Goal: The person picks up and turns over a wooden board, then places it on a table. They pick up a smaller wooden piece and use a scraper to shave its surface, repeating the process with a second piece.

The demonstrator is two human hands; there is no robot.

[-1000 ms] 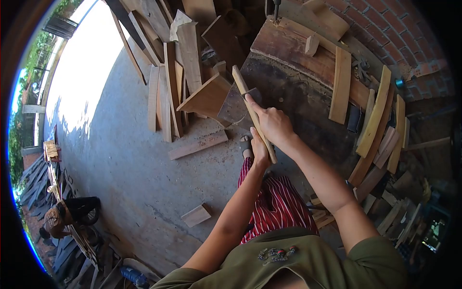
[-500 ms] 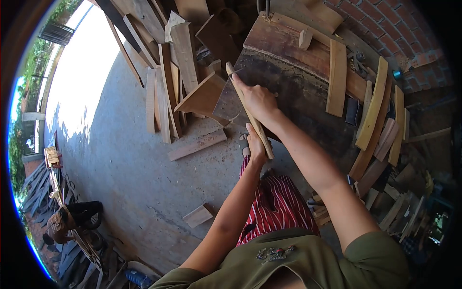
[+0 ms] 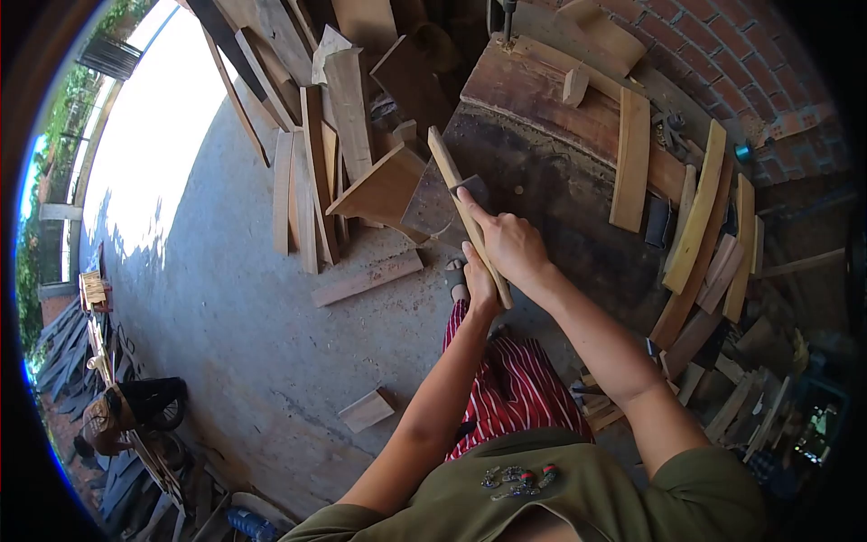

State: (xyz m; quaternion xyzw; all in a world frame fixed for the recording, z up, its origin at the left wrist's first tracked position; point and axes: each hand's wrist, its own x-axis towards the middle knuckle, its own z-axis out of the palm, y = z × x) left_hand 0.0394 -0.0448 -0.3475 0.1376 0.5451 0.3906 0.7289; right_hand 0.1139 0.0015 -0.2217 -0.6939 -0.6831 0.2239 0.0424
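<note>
A narrow, slightly curved wooden strip [image 3: 442,152] slants across the near left corner of the dark workbench [image 3: 533,172]. My left hand [image 3: 480,282] is closed round its lower part, close to my body. Over the strip's middle, my right hand [image 3: 515,248] presses a small dark sheet that looks like sandpaper [image 3: 471,188] against the wood, index finger stretched along it. The other fingers of that hand curl under and are partly hidden. The strip's upper end sticks out past the sheet.
Curved wooden pieces [image 3: 629,158] lie on the bench's right side. Boards [image 3: 348,113] lean in a pile beyond its left edge. A plank [image 3: 368,277] and a short block [image 3: 367,410] lie on the concrete floor. Another person [image 3: 113,420] bends over at far left.
My right hand has slid down the strip toward my body, with the dark sheet now showing more fully. My left hand keeps its hold near the lower end.
</note>
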